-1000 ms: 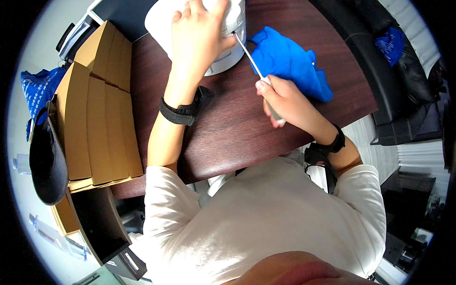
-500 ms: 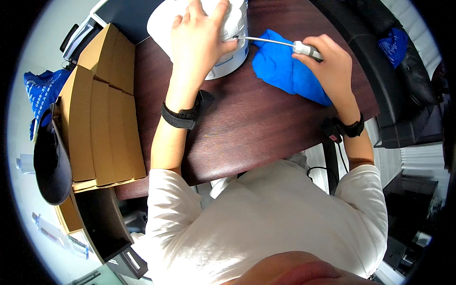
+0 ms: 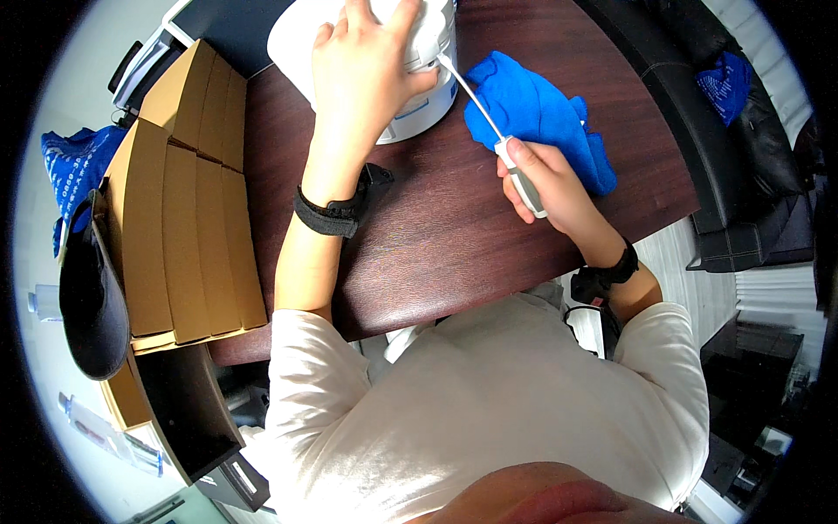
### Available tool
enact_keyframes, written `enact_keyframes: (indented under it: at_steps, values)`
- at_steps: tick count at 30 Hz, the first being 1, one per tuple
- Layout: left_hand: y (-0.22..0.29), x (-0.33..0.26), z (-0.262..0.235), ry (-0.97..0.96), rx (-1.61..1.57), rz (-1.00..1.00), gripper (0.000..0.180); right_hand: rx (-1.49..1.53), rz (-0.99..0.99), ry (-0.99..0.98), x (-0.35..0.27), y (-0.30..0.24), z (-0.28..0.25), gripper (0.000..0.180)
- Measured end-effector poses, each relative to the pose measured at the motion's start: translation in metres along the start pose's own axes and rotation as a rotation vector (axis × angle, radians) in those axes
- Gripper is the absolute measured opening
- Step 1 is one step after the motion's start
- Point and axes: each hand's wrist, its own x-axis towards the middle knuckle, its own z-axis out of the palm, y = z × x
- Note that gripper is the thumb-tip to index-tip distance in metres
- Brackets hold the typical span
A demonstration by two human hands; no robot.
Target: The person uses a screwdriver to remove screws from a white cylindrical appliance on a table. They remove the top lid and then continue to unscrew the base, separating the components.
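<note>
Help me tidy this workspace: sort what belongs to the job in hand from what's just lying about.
In the job:
white tub, under the left hand
screwdriver, in the right hand, tip at the tub

Apparently lying about:
blue cloth on the table
cardboard boxes
blue bundle on the black seat

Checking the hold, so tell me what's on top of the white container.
The left hand rests on the white container. What its palm covers is hidden; the far part is out of view.

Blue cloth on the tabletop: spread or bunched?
Bunched: the blue cloth shows raised creases and an uneven outline on the tabletop.
</note>
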Motion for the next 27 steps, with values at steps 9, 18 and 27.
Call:
enact_keyframes:
  at_steps: [9,18,27]
  values:
    - [0.004,0.003,-0.006,-0.079,-0.008,-0.038,0.078,-0.097,-0.055,0.016,0.001,0.013,0.008,0.04]
    - [0.004,0.002,-0.005,-0.058,-0.011,-0.038,0.079,-0.2,-0.093,0.113,-0.001,0.01,0.015,0.039]
    - [0.003,0.001,-0.005,-0.042,-0.019,-0.019,0.078,-0.209,-0.118,0.116,-0.001,0.012,0.013,0.038]
